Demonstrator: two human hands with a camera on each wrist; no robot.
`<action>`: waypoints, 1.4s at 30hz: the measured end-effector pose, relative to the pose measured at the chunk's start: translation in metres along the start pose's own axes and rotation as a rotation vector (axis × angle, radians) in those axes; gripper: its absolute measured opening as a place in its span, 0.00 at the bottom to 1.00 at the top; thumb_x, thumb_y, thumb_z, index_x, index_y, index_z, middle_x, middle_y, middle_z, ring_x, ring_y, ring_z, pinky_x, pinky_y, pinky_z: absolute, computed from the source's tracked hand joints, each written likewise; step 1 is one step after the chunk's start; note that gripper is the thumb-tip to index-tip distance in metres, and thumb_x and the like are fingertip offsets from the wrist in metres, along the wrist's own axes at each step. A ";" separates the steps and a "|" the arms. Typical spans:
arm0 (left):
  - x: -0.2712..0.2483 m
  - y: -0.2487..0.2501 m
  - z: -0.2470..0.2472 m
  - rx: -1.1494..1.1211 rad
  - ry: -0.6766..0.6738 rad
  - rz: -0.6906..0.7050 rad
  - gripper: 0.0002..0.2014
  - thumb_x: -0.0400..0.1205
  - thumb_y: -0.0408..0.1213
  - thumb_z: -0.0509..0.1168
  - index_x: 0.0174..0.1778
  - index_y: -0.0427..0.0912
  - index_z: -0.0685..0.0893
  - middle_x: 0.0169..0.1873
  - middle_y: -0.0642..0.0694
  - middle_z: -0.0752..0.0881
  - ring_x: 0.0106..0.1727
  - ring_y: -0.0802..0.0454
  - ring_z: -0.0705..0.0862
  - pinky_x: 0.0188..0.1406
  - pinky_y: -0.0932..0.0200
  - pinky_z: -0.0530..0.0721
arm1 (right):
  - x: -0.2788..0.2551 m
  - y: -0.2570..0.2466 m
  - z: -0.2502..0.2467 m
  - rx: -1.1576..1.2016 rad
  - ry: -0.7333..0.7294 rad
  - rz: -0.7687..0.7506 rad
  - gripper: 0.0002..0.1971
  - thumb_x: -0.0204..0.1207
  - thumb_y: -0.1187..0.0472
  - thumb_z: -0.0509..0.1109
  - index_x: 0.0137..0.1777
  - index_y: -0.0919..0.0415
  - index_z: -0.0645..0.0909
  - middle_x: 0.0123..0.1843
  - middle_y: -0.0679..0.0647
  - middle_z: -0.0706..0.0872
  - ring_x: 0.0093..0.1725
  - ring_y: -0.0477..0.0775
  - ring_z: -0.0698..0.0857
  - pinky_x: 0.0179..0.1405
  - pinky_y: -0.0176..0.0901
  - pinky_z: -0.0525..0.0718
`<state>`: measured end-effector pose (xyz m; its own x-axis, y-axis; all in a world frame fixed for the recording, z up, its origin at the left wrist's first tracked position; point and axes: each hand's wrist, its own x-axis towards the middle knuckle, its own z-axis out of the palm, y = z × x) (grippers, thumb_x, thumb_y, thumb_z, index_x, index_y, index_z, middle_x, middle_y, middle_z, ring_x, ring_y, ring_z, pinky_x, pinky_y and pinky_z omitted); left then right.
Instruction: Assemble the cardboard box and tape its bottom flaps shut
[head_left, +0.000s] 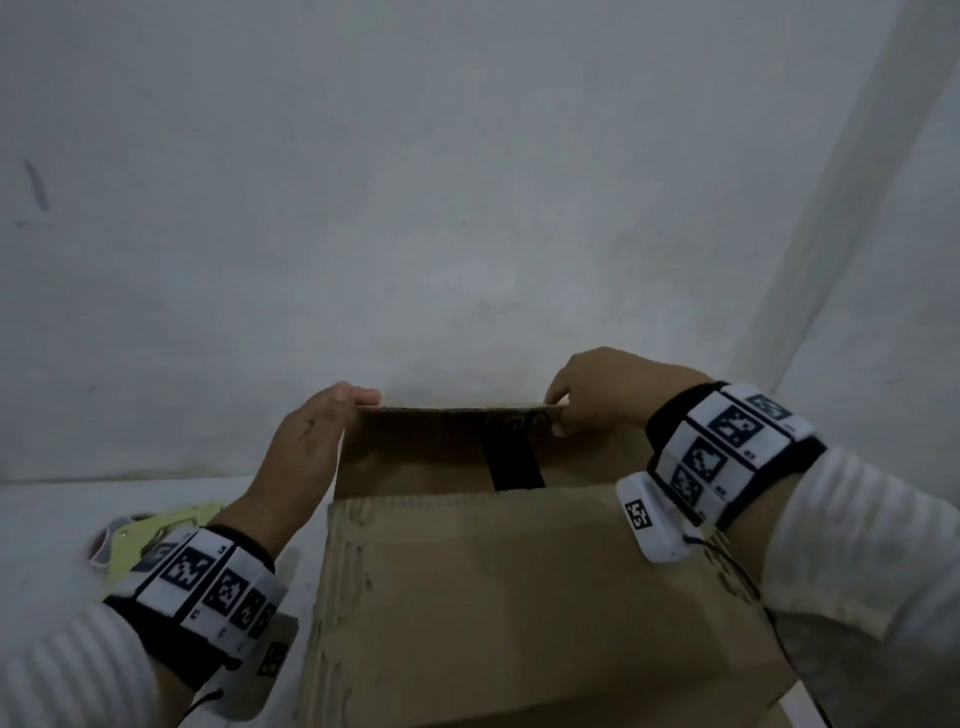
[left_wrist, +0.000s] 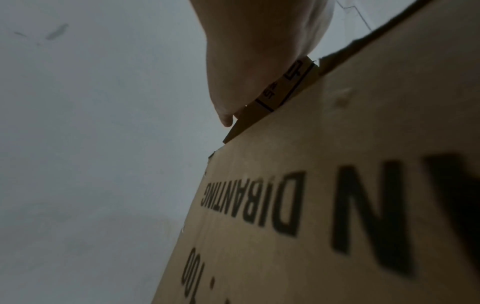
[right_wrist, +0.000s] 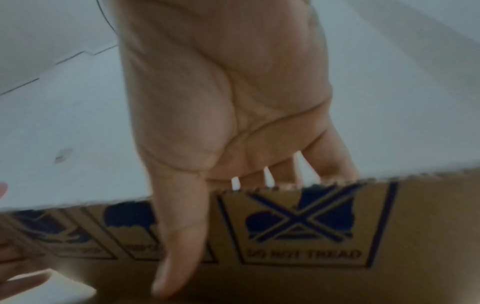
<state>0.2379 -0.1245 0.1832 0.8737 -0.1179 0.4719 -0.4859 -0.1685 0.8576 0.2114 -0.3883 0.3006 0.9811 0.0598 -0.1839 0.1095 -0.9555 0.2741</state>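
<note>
A brown cardboard box (head_left: 519, 597) stands in front of me, with its near flap folded flat over the opening. The far flap (head_left: 441, 447) stands raised, and a black strip (head_left: 511, 462) runs down its inner face. My left hand (head_left: 311, 441) holds the flap's left corner, thumb on top of the edge. My right hand (head_left: 597, 395) pinches the right corner. In the right wrist view the thumb of my right hand (right_wrist: 221, 102) lies on the printed flap (right_wrist: 415, 226) and the fingers go behind it. In the left wrist view my left hand (left_wrist: 254, 61) lies along the flap edge above the printed box side (left_wrist: 337, 185).
A pale yellow-green tape dispenser (head_left: 135, 535) with a roll lies on the white surface left of the box, just beyond my left wrist. A white wall (head_left: 467, 208) rises close behind the box, with a corner at the right.
</note>
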 end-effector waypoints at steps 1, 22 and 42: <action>-0.005 0.000 0.001 0.012 -0.009 -0.012 0.24 0.75 0.64 0.49 0.47 0.56 0.85 0.51 0.66 0.85 0.58 0.75 0.79 0.62 0.78 0.70 | -0.003 0.001 0.003 -0.002 -0.055 -0.028 0.23 0.77 0.46 0.68 0.68 0.57 0.79 0.64 0.56 0.84 0.61 0.59 0.82 0.60 0.50 0.81; -0.096 0.036 0.004 0.079 0.060 -0.349 0.11 0.84 0.37 0.63 0.55 0.58 0.85 0.70 0.53 0.79 0.72 0.54 0.75 0.69 0.57 0.73 | -0.062 -0.032 0.019 0.115 -0.133 -0.322 0.25 0.82 0.54 0.64 0.78 0.56 0.68 0.76 0.54 0.75 0.73 0.57 0.75 0.72 0.47 0.71; -0.107 -0.053 -0.227 0.284 0.302 -0.661 0.15 0.81 0.28 0.58 0.58 0.36 0.86 0.54 0.36 0.87 0.42 0.46 0.83 0.39 0.60 0.76 | 0.019 -0.400 -0.063 0.175 0.137 -0.618 0.18 0.81 0.55 0.63 0.64 0.66 0.83 0.65 0.59 0.85 0.64 0.58 0.82 0.64 0.47 0.80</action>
<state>0.1748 0.1193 0.1334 0.9320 0.3592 -0.0484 0.1861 -0.3596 0.9144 0.1964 0.0130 0.2468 0.7582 0.6381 -0.1336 0.6436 -0.7654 -0.0031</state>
